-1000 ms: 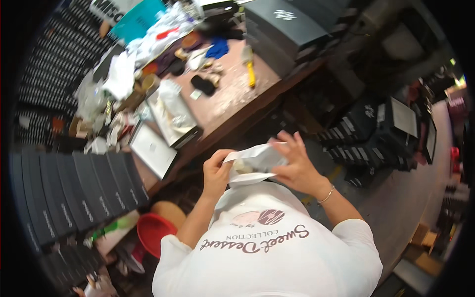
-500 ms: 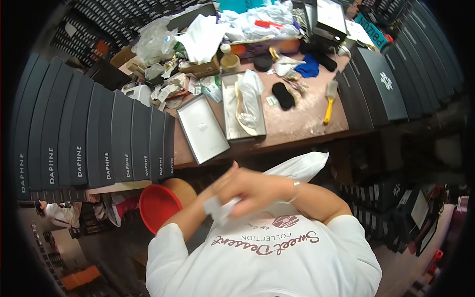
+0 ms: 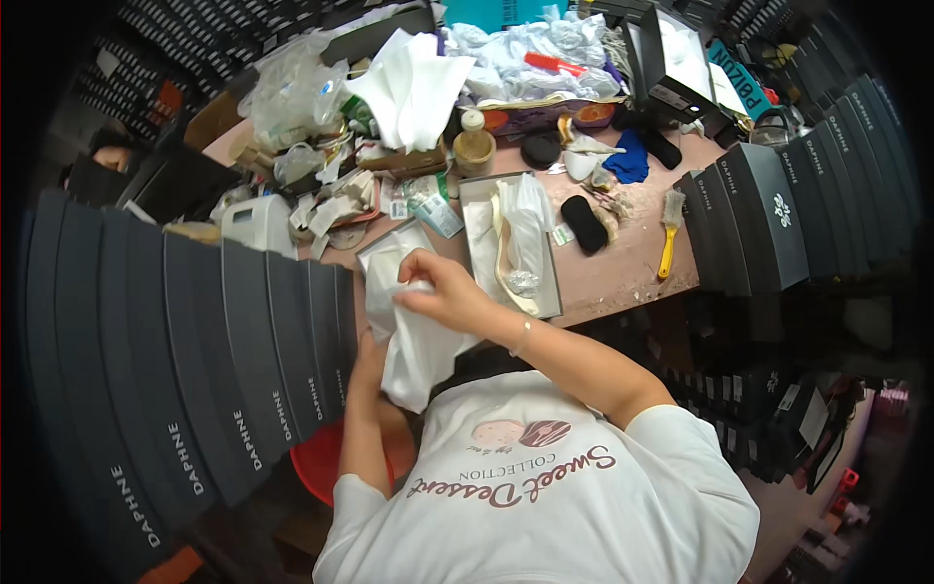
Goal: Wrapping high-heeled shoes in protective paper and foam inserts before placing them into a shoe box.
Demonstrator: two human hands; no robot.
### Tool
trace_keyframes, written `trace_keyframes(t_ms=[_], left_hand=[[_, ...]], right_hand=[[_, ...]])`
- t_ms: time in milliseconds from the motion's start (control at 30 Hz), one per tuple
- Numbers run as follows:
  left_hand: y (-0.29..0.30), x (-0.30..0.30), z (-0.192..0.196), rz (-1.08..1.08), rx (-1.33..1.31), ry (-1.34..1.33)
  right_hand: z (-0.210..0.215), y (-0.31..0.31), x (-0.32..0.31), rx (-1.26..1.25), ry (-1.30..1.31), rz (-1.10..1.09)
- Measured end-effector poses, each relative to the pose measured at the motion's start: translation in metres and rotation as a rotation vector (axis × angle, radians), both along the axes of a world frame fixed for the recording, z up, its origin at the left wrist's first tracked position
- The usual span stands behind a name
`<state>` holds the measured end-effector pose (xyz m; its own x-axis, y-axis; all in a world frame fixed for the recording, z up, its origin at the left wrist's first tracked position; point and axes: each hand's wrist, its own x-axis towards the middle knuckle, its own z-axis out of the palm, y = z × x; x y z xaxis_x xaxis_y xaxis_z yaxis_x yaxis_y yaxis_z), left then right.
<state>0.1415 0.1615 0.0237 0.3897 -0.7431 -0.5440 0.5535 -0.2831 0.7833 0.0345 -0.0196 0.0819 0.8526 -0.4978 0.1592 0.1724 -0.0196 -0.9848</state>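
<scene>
A white, thin, soft wrap (image 3: 418, 360) hangs in front of me above the table's front edge. My right hand (image 3: 443, 292) pinches its upper part between thumb and fingers. On the wrap's lower left side, my left hand (image 3: 370, 358) grips it, its fingertips hidden. What lies inside the folds, if anything, cannot be made out. Behind the wrap, partly covered, is a pale box lid (image 3: 401, 238). Just right of it stands an open shoebox (image 3: 556, 287), holding a cream shoe (image 3: 503, 255) and white tissue (image 3: 530, 219).
Tall stacks of dark shoeboxes flank the table at left (image 3: 195, 341) and right (image 3: 769, 209). A yellow-handled brush (image 3: 669, 238), a black pad (image 3: 584, 224) and a blue cloth (image 3: 630, 156) lie on the right. A jar (image 3: 474, 148) stands behind the shoebox. Below is a red bucket (image 3: 326, 467).
Both hands have moved from near my chest forward to the table edge. The white wrap went from stretching out rightward to hanging over the lid. My view has shifted.
</scene>
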Motion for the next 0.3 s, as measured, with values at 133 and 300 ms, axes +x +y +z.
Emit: trace_keyframes(t_ms=[133, 300], left_hand=[[-0.049, 0.047, -0.043, -0.349, 0.385, -0.819], [-0.109, 0.045, -0.127, -0.354, 0.161, -1.303]], right_hand=[[-0.104, -0.040, 0.005, -0.450, 0.462, -0.076], [-0.096, -0.064, -0.081, -0.767, 0.832, -0.150]])
